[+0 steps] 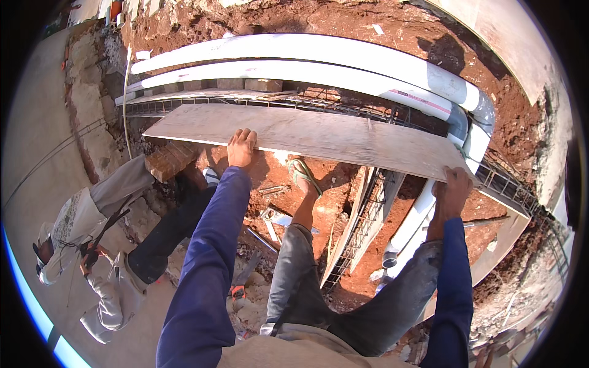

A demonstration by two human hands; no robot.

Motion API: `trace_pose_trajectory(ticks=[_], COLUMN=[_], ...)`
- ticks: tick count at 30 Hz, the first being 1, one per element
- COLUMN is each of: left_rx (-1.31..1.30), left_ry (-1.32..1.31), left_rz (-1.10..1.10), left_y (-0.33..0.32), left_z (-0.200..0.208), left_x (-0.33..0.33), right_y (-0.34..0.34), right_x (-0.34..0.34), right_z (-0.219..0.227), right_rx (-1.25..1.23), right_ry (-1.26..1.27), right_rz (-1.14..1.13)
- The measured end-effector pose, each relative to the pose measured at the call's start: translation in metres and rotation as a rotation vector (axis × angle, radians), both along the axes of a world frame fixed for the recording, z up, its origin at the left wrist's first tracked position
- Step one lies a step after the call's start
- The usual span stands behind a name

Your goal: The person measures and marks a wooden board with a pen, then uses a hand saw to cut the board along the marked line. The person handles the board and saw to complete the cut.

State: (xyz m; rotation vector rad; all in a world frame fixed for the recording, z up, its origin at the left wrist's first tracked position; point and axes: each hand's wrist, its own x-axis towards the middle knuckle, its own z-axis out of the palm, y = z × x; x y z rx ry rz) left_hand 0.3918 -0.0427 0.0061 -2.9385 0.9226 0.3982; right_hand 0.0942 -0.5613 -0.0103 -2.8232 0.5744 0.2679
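A long plywood board [325, 132] spans the trench in front of me, its broad face up. My left hand [243, 147] grips its near edge left of the middle, fingers curled over the top. At the board's right end, my right hand [453, 185] is closed round the near edge, fingers on top. Both thumbs are largely hidden. Just beyond the board runs a rebar cage [294, 99], partly covered by it. Another rebar cage [368, 218], between boards, runs toward me from under the near edge. My sandalled foot [302, 175] stands on the soil between my arms.
White pipes [294, 46] with grey elbows lie beyond the board; more white pipe [411, 221] runs near my right leg. At the left sits a co-worker [116, 257] with tangled wire in hand. A wooden block [170, 161], a handsaw [239, 288] and scattered tools [273, 222] lie around.
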Motion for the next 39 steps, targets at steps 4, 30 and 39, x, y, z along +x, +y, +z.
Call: trace_pose_trajectory(ticks=[4,30,39], left_rx=[-0.025,-0.034,-0.064], left_ry=[-0.010,0.148,0.175], left_rz=[-0.027,-0.056,-0.047], left_y=[-0.011,-0.033,-0.037], left_z=[-0.021,-0.048,-0.048], left_x=[0.025,0.047,0.047], right_y=[-0.003,-0.003,-0.012], right_x=[0.012,0.041,0.038], right_z=[-0.008,-0.054,-0.063], right_rx=[0.019,0.062,0.019], right_ry=[-0.023,0.092,0.077], right_rz=[-0.035,-0.104,-0.113])
